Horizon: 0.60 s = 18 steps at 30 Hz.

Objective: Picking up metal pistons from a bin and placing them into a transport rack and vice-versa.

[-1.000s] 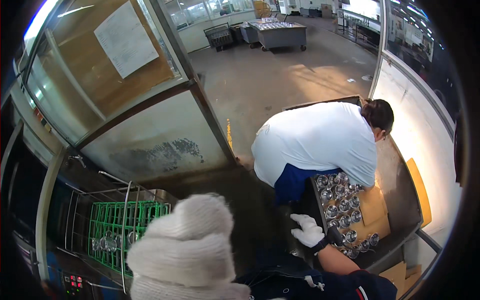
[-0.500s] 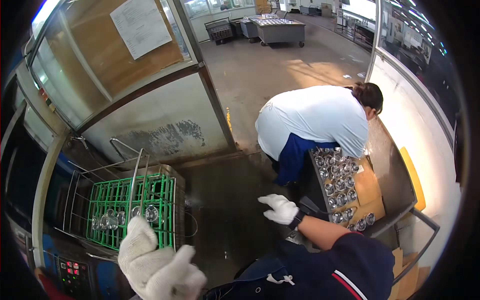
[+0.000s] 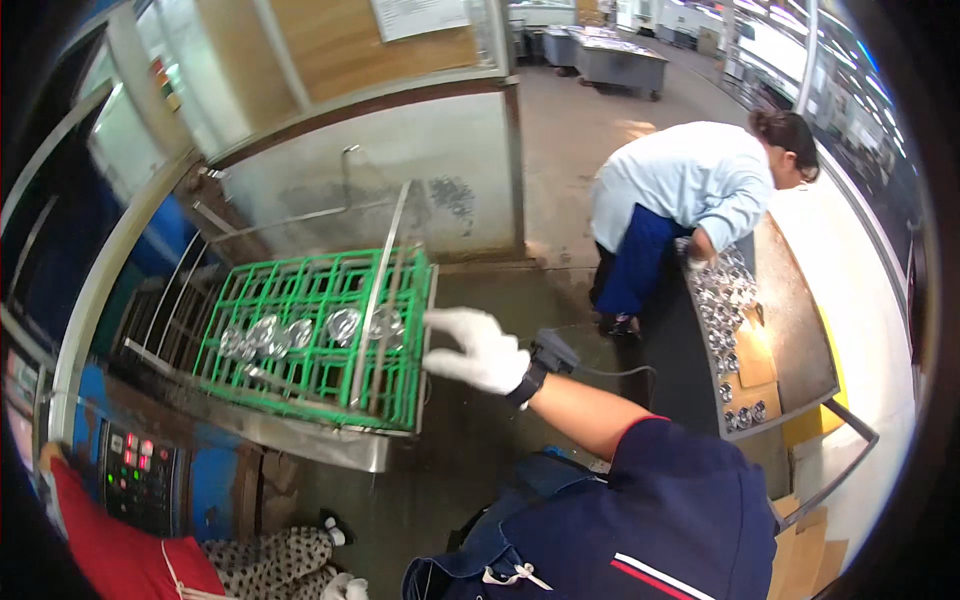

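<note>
My right hand (image 3: 480, 350), in a white glove with a dark watch at the wrist, reaches left to the right edge of a green wire rack (image 3: 240, 380). Its fingers are apart and nothing shows in them. Several clear glass pieces (image 3: 343, 326) lie on the rack, the nearest one beside my fingertips and partly behind a metal bar. Part of a white glove (image 3: 345, 587), seemingly my left hand, shows at the lower edge; its fingers are cut off and its arm does not show.
A metal frame (image 3: 300, 432) surrounds the rack, beside a control panel (image 3: 140, 470). At right, a co-worker (image 3: 690, 175) bends over a cart (image 3: 805, 345) of glass pieces. Another person in red (image 3: 130, 530) stands lower left. A grey handheld device (image 3: 553, 352) with a cable is near my wrist.
My right hand has moved left to the rack. The large gloved hand at the rack's front has left that spot. The view has shifted left, bringing the person in red into sight.
</note>
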{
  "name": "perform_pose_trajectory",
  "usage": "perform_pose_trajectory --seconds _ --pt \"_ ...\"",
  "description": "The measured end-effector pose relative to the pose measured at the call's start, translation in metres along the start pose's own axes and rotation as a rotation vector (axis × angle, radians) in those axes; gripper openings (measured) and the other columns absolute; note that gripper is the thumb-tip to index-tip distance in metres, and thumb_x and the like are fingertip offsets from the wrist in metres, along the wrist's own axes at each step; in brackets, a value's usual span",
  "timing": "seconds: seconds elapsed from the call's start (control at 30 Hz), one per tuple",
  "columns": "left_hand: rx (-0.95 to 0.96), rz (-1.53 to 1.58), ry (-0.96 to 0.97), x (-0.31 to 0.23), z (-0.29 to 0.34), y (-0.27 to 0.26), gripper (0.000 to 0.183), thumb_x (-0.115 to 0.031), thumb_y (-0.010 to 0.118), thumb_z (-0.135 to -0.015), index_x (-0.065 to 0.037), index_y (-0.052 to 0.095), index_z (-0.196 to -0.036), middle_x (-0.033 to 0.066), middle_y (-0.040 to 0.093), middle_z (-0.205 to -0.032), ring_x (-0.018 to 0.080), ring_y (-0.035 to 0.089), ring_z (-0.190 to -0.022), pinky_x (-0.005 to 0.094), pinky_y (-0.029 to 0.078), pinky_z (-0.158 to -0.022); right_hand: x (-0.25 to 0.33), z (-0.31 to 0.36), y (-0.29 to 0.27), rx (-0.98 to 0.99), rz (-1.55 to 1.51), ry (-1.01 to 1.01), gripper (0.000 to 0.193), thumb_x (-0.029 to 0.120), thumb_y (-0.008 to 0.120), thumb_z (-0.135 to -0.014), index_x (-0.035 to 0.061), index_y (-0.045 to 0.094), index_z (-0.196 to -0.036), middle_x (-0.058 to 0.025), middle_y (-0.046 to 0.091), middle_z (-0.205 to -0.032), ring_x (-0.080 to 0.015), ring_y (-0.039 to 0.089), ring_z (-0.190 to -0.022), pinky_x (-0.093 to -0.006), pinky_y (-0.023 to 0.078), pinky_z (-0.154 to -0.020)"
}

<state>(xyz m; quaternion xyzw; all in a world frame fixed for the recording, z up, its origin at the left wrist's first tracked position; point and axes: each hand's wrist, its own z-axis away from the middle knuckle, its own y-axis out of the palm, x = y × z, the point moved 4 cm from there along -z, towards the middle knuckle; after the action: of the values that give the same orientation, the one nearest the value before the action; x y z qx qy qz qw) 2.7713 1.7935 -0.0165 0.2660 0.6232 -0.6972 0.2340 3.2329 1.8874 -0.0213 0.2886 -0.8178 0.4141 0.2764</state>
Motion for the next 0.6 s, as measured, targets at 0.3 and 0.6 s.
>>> perform_pose_trajectory --seconds 0.3,0.6 --pt "-0.052 -0.014 -0.233 0.010 -0.065 -0.018 0.058 -0.039 0.068 -0.087 0.001 0.063 -0.128 0.0257 0.068 -0.119 0.0357 0.067 -0.110 0.0409 0.051 -0.098 0.039 -0.110 0.087 0.058 0.052 -0.114 0.063 0.044 0.069 -0.087 0.0071 0.058 -0.136 -0.0180 0.068 -0.115 -0.0362 0.059 -0.107 -0.0478 0.045 -0.094" --pt "-0.296 -0.280 0.488 -0.017 -0.269 -0.079 0.048 -0.028 0.080 -0.078 -0.002 0.065 -0.117 0.0228 0.062 -0.116 0.0426 0.062 -0.104 0.0476 0.053 -0.090 0.049 -0.138 0.131 0.931 0.121 -0.115 0.042 0.041 0.069 -0.089 0.0089 0.071 -0.117 -0.0158 0.073 -0.095 -0.0318 0.070 -0.091 -0.0405 0.056 -0.083"
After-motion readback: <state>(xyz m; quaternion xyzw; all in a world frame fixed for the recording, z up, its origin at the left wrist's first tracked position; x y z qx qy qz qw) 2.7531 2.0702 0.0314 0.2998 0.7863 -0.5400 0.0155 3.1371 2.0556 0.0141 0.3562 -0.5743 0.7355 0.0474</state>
